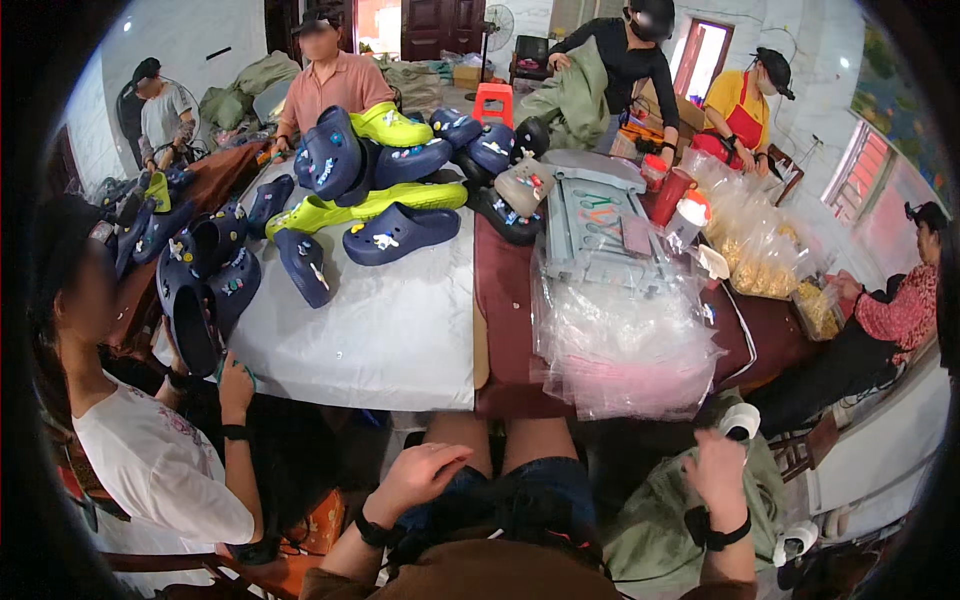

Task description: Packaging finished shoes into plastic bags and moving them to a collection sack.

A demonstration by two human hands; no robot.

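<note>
My left hand (425, 474) hovers above my lap, empty, its fingers loosely stretched toward the right. My right hand (718, 470) is out to the right, over a green sack (650, 535). Its fingers are bent, and what they hold, if anything, is hidden. Right beside its fingertips is a white rounded thing with a dark opening (741, 421); whether the hand touches it I cannot tell. Another white piece (795, 541) lies lower on the sack's edge. On the table before me is a pile of navy clogs (400, 235) and lime-green clogs (390, 125) with charms.
Clear plastic bags (630, 350) lie at the table's right front, before a grey tray (595, 225). Beyond stand a red cup (673, 196) and bags of small yellowish pieces (765, 255). At left, a co-worker's hand (237, 385) is near a navy clog. Other people work around the table.
</note>
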